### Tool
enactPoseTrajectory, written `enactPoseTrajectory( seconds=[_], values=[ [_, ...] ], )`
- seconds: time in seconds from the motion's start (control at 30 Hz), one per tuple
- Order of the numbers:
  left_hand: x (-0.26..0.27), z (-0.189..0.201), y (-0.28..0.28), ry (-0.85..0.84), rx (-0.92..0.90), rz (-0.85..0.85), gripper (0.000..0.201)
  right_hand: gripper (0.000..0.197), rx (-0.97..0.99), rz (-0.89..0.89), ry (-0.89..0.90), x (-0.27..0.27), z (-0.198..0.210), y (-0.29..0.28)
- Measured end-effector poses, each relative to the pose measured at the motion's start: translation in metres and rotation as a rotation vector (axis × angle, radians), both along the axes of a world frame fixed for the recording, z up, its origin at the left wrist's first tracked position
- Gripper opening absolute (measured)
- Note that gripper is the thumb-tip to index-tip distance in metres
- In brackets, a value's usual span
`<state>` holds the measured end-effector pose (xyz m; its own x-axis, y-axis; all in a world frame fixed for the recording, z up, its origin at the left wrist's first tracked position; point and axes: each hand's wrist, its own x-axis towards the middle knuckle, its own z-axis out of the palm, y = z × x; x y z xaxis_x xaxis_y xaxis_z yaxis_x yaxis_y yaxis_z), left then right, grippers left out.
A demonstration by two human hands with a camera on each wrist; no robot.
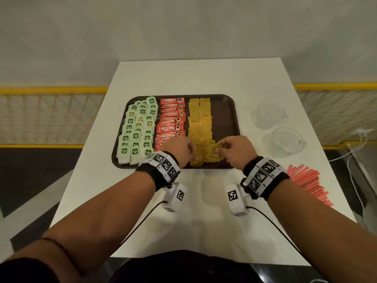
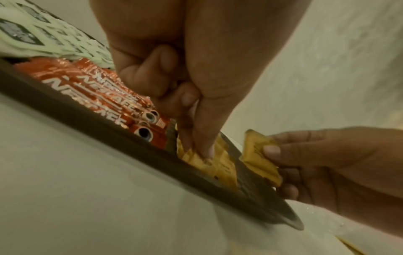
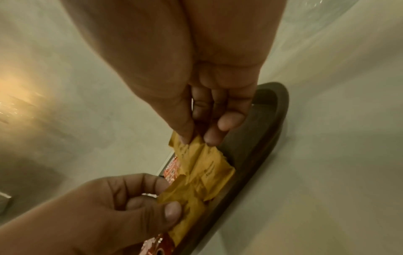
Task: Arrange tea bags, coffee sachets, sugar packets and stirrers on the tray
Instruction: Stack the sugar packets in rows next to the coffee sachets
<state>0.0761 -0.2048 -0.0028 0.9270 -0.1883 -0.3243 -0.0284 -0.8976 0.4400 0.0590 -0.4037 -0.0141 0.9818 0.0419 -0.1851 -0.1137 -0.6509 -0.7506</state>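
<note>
The yellow sugar packets (image 1: pixel 200 127) lie in two rows on the brown tray (image 1: pixel 228 111), right of the middle. The rows run from the far edge of the tray to its near edge. The left hand (image 1: pixel 180 149) is at the near end of the rows. Its fingers (image 2: pixel 203 146) point down and press on packets lying there, with the thumb close beside them. The right hand (image 1: pixel 234 149) is just beside it, to the right. Its thumb and fingers (image 3: pixel 185 134) pinch one sugar packet (image 2: pixel 259 158) and hold it a little above the tray's near edge.

Left of the sugar are the red coffee sachets (image 1: pixel 171 119), stacked in a row. The green tea bags (image 1: pixel 138 129) fill the tray's left side. The tray sits in the middle of the white desk (image 1: pixel 193 78). The red stirrers (image 1: pixel 308 183) lie in a pile on the desk's right edge, near the front. Two clear glass cups (image 1: pixel 283 141) stand on the desk right of the tray.
</note>
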Motion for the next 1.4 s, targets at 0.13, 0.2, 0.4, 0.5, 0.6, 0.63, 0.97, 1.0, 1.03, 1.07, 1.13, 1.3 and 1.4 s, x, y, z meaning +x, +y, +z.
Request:
enactPoseTrajectory(
  seconds=[0.13,0.2,0.4,0.5,0.6,0.63,0.97,1.0,1.03,1.07,1.13,1.3,1.4],
  values=[
    [0.003,-0.005,-0.001,-0.03,0.059,-0.055,0.017,0.015,-0.113,0.031,0.045,0.012,-0.01,0.012],
    [0.005,-0.007,0.0,-0.04,0.098,-0.085,0.017,0.017,-0.168,0.047,0.087,0.013,-0.013,0.017],
    [0.009,-0.014,0.002,-0.044,0.126,-0.104,0.022,0.013,-0.283,0.019,0.124,0.011,-0.013,0.026],
    [0.01,-0.016,0.0,-0.079,0.134,-0.141,0.023,0.027,-0.335,-0.027,0.114,0.009,-0.015,0.03],
    [0.012,-0.017,-0.003,-0.099,0.194,-0.167,0.023,0.034,-0.324,-0.064,0.125,0.006,-0.014,0.036],
    [0.012,-0.016,-0.003,-0.097,0.212,-0.171,0.024,0.033,-0.315,-0.068,0.132,0.005,-0.014,0.037],
    [0.009,0.007,-0.012,-0.149,0.192,-0.18,0.03,0.045,-0.307,0.029,0.047,-0.008,0.006,0.021],
    [0.007,0.013,-0.018,-0.191,0.151,-0.174,0.028,0.045,-0.299,0.035,0.024,-0.012,0.012,0.013],
    [0.005,0.019,-0.026,-0.236,0.105,-0.175,0.025,0.044,-0.29,0.04,0.002,-0.017,0.017,0.003],
    [0.001,0.024,-0.038,-0.266,0.057,-0.184,0.023,0.039,-0.282,0.045,-0.019,-0.023,0.022,-0.008],
    [-0.008,0.032,-0.069,-0.278,-0.022,-0.231,0.019,0.026,-0.266,0.058,-0.06,-0.037,0.028,-0.034],
    [-0.035,0.019,-0.156,-0.175,0.007,-0.417,0.026,0.023,-0.375,0.142,-0.007,-0.075,0.04,-0.12],
    [-0.046,0.0,-0.199,-0.084,0.117,-0.475,0.037,0.023,-0.45,0.126,0.056,-0.088,0.04,-0.176]
  ],
)
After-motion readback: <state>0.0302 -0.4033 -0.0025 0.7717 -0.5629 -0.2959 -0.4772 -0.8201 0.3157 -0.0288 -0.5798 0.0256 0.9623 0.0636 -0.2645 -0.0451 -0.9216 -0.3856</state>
